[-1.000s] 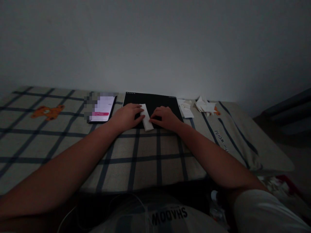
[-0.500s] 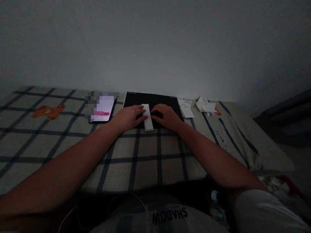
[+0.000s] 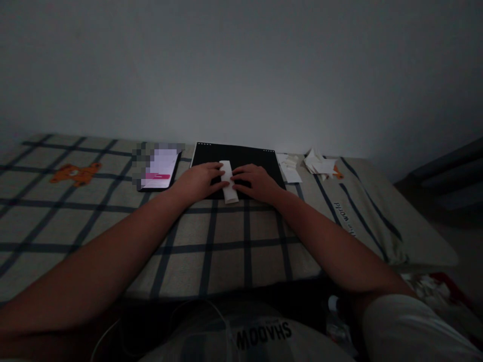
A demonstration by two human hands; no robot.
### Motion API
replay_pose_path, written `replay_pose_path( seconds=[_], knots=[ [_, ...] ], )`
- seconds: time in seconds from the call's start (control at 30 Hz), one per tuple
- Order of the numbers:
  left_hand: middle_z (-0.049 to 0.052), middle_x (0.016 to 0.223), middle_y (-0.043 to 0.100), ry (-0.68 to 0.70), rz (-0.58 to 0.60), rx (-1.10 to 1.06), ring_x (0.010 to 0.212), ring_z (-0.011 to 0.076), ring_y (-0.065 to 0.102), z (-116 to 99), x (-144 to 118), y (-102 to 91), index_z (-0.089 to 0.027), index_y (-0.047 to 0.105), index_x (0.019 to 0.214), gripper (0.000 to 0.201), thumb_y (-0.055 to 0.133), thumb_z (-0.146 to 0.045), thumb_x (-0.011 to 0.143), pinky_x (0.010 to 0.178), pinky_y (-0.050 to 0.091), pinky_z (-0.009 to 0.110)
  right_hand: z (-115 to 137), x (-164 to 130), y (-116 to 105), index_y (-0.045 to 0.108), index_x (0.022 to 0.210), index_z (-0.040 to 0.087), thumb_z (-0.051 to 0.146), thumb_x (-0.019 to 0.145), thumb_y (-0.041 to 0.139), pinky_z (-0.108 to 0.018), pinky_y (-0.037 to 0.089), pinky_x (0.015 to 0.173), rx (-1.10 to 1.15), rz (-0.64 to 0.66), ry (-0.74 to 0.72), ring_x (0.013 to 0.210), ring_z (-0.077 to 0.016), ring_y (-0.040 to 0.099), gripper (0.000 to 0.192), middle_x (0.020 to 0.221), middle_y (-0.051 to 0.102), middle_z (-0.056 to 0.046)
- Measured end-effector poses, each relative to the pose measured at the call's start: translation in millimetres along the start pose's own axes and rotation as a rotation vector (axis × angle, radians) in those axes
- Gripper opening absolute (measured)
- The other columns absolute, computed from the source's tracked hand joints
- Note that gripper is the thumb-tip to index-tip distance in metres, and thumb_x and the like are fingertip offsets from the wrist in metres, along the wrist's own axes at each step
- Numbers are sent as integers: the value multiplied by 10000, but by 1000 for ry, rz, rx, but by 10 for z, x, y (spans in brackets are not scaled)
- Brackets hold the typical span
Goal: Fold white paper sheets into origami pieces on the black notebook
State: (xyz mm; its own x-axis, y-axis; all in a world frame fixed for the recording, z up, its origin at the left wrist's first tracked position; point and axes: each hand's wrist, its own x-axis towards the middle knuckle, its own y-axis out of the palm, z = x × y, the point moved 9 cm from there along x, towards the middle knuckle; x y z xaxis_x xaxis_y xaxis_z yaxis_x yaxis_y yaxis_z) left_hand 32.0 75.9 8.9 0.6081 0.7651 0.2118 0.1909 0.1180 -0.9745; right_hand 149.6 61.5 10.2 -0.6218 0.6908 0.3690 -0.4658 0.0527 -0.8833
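Observation:
A narrow folded strip of white paper (image 3: 228,188) lies lengthwise away from me on a black notebook or pad (image 3: 241,153) with small holes along its far edge. My left hand (image 3: 202,181) rests at the strip's left side, fingertips and thumb touching its edge, with a gap between thumb and fingers. From the right, my right hand (image 3: 260,182) reaches the strip's other edge with fingers stretched out and thumb apart. Neither hand wraps around the paper. The undersides of both hands are hidden.
Left of the pad lies a phone (image 3: 160,168) with a lit, partly blurred screen. Folded white papers (image 3: 290,168) and a crumpled paper piece (image 3: 319,163) sit to the right. A checked cloth (image 3: 230,246) covers the surface against the wall. A bottle (image 3: 335,317) stands low right.
My right hand's fingers have straightened and moved slightly left onto the strip's right edge. My left hand and the strip have stayed almost in place.

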Motion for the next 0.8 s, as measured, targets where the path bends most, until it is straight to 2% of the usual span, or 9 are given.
replay_pose_path(
  seconds=[0.17,0.33,0.53,0.8],
  knots=[
    [113,1355,574,55,-44,-25,1251,252,509,-39,-2,-16,-146,661,1199,494,445,-497,928,1055,402,369,4,0,1,706,1098,239,370,909,568,-423,389,979,4,5,1,1191,-230,537,268,1257,637,-66],
    [110,1342,579,69,-21,-10,1249,251,501,-60,10,12,-154,606,1277,506,383,-476,958,1063,386,384,-44,6,15,685,1143,235,364,896,590,-424,392,996,36,17,16,1183,-225,540,295,1248,649,-63],
    [122,1297,597,73,-14,28,1210,257,518,-119,12,-13,-130,633,1225,511,349,-469,970,1039,402,367,-92,8,-5,649,1198,225,339,863,638,-408,407,990,81,-14,31,1147,-221,555,354,1213,663,-72],
    [121,1262,605,39,-13,46,1202,267,516,-184,12,-46,-138,635,1203,511,335,-477,965,1005,427,382,-119,16,-24,670,1146,236,243,883,601,-395,424,973,155,-43,33,1088,-195,585,273,1142,687,-57]
  ],
)
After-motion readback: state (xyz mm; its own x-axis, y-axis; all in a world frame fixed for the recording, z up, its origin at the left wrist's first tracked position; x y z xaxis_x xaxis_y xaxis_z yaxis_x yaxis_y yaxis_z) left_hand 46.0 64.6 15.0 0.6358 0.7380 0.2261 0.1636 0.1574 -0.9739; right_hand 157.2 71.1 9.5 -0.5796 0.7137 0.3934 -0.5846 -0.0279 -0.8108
